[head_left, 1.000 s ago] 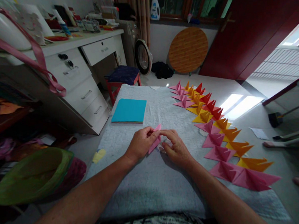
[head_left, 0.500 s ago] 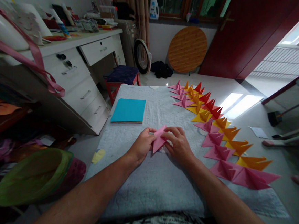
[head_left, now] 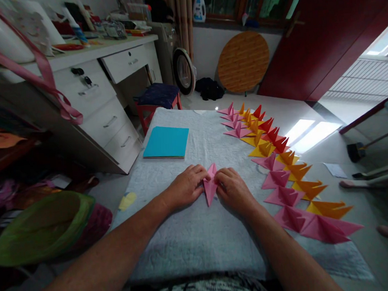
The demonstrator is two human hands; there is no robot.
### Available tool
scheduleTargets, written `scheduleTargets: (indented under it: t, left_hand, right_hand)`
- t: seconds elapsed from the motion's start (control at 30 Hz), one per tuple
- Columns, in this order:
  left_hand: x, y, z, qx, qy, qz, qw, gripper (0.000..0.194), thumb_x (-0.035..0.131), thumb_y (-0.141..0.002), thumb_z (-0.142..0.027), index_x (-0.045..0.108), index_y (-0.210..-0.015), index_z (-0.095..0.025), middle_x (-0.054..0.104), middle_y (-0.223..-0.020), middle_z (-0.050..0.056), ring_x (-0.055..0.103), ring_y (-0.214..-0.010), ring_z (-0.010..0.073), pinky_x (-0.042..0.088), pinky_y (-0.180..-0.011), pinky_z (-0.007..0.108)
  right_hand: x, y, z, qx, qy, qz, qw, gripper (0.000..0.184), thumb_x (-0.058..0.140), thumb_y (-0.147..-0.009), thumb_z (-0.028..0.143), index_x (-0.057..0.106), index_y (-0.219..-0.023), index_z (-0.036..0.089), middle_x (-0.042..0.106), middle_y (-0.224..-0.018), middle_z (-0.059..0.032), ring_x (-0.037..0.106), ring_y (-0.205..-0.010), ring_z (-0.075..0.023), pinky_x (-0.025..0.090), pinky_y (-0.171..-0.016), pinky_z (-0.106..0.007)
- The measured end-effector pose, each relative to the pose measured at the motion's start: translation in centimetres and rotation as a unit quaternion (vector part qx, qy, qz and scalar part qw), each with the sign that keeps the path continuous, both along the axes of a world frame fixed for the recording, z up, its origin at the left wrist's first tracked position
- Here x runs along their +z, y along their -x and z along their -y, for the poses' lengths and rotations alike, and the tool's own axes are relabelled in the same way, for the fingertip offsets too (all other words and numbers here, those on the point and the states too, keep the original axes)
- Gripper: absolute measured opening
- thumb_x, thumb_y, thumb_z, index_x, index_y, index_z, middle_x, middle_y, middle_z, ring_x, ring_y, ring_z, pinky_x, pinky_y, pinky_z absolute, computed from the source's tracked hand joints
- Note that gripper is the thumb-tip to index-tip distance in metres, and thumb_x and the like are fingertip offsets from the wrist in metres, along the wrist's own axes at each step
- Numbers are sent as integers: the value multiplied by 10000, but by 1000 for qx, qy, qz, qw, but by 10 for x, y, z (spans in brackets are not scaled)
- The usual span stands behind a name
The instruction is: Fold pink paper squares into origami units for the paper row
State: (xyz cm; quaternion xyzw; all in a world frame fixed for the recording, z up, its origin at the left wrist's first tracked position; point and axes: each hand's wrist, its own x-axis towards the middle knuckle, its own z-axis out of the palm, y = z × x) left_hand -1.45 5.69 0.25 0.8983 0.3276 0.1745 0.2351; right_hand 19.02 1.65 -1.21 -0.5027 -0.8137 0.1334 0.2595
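A pink piece of folded origami paper (head_left: 211, 191), long and diamond-shaped, lies between my two hands above the cloth-covered table (head_left: 188, 249). My left hand (head_left: 191, 184) grips its left edge with thumb and fingers. On the opposite edge, my right hand (head_left: 232, 188) pinches the paper near its middle. Its lower point faces me and hangs free of both hands. To the right stand rows of folded paper cranes in pink (head_left: 287, 196), yellow (head_left: 298, 171) and red (head_left: 274, 135). A stack of square paper with a blue top sheet (head_left: 167, 142) rests beyond my left hand.
A yellow scrap (head_left: 127, 201) lies at the table's left edge. Left of the table stands a bin with a green liner (head_left: 42, 229). A stool with a dark seat (head_left: 158, 96) is behind the table, beside a white desk (head_left: 100, 112).
The pink paper has turned from a slant to nearly upright in view, with its lower point towards me. Both hands have shifted their grip along its sides.
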Motion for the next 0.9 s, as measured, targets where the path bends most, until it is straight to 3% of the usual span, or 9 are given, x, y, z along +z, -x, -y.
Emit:
scheduleTargets:
  t: [0.1, 0.27, 0.53, 0.9]
  left_hand:
    - [-3, -4, -1, 11, -6, -14, 1000, 103, 610, -883, -130, 671, -952, -177, 651, -1010, 51, 563, -990, 214, 468, -905, 350]
    - [-10, -7, -6, 65, 4, -3, 998, 91, 623, -872, -108, 685, -845, -168, 651, -892, 35, 584, -924, 196, 460, -863, 325]
    - [-12, -9, -13, 115, 45, 3, 992, 116, 631, -891, -197, 704, -809, -161, 621, -871, 48, 579, -912, 203, 449, -858, 335]
    - [-11, -23, -7, 194, 2, -99, 976, 213, 536, -939, -260, 709, -864, -161, 620, -953, 89, 545, -967, 241, 429, -906, 384]
  right_hand:
    - [2, -1, 1, 3, 12, 0, 1000, 180, 516, -816, 48, 631, -831, 187, 638, -892, -68, 533, -873, -220, 429, -844, -346]
    - [-2, -3, 1, -4, 22, -22, 1000, 193, 558, -844, 85, 710, -893, 192, 658, -943, -69, 546, -910, -216, 425, -868, -346]
    - [-7, 0, -8, -121, 73, -15, 990, 194, 598, -895, 187, 743, -768, 175, 632, -798, -57, 553, -808, -193, 384, -789, -322]
    - [-8, 10, -11, -214, 68, 63, 972, 236, 609, -912, 287, 730, -743, 175, 677, -800, -69, 573, -794, -202, 347, -756, -323]
